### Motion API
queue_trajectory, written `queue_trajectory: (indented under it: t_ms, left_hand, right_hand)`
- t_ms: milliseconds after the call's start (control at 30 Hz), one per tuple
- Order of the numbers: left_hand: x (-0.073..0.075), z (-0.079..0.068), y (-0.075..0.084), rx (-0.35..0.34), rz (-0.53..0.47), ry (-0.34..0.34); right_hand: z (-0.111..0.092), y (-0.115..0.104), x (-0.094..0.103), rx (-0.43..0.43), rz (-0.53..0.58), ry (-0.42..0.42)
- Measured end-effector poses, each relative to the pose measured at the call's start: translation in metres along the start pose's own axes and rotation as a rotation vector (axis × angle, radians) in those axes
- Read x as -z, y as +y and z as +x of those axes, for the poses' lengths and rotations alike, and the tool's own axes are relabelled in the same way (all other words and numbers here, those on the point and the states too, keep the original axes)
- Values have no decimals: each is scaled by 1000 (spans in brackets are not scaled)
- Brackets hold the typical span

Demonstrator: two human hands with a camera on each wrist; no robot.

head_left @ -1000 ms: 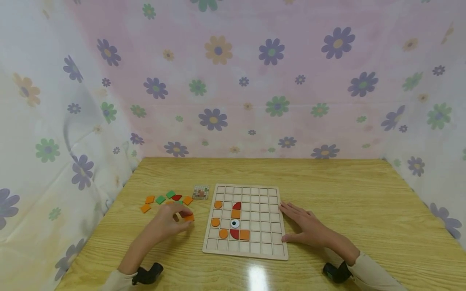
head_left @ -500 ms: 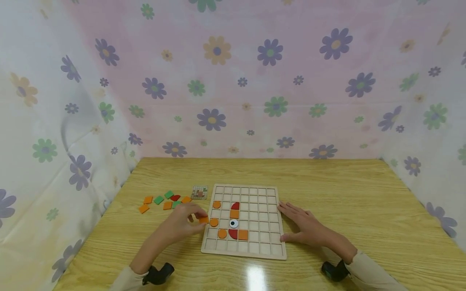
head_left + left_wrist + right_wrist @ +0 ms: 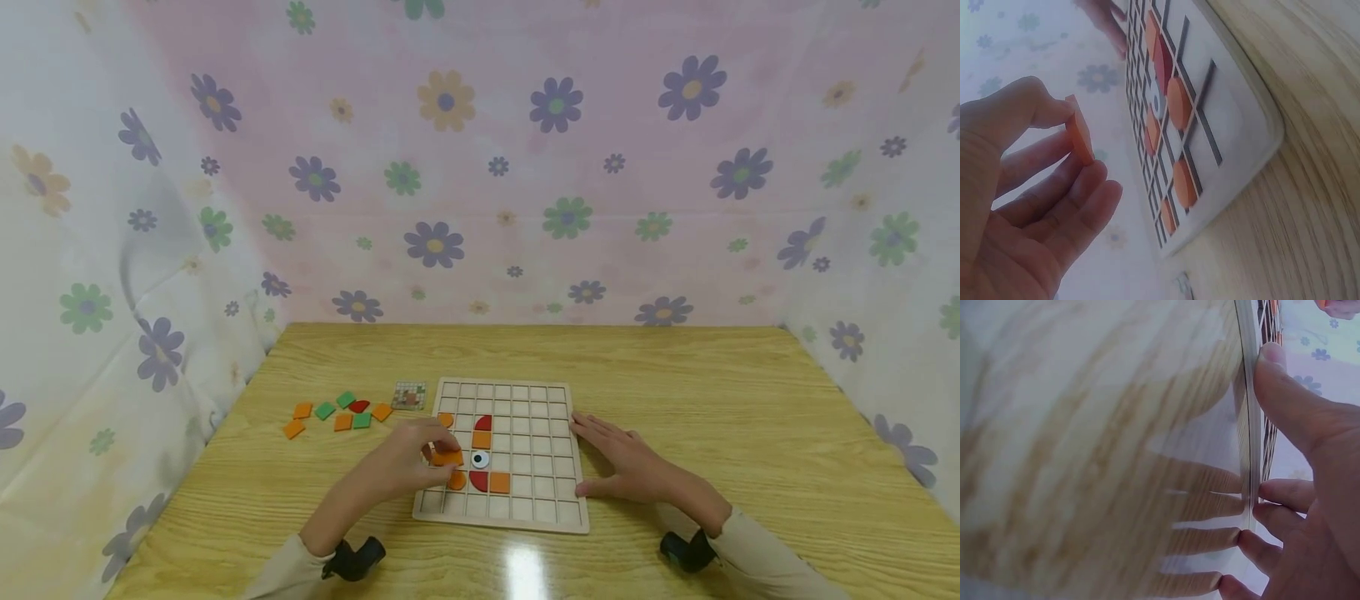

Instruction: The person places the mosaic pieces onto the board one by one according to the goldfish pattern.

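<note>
My left hand pinches a flat orange square tile between thumb and fingers, held above the left part of a wooden grid board. On the board lie orange discs, two red quarter-round tiles, two orange square tiles and a white eye disc. In the head view my left hand hides some of the left cells. My right hand touches the board's right edge with its fingertips and thumb, the fingers spread along it.
Left of the board, loose green tiles, orange tiles and a red piece lie on the wood-grain table. A small picture card lies near the board's top-left corner. Flowered cloth rises behind and at both sides.
My left hand has carried the orange tile rightward from beside the loose pieces to over the board's left cells. The right hand has stayed at the board's right edge.
</note>
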State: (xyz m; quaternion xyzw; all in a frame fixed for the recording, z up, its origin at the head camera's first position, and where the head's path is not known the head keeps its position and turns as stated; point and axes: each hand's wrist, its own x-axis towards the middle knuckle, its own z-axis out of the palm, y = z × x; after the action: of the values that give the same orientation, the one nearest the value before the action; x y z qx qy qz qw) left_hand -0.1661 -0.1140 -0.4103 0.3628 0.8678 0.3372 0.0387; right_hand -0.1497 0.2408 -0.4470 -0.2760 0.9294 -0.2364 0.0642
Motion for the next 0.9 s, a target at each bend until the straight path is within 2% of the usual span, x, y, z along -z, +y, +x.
queue_trajectory:
  t_ms: [567,733,900]
  left_hand:
    - [-19,22,15,-105,-14,-34]
    - [-30,27,18,-109,-46,-75]
    - [-42,32,22,-117,-8,-102]
  right_hand:
    - [1,3,-4,11,-7,17]
    - [0,3,-4,9,-9,23]
    - [0,4,-4,7,-12,27]
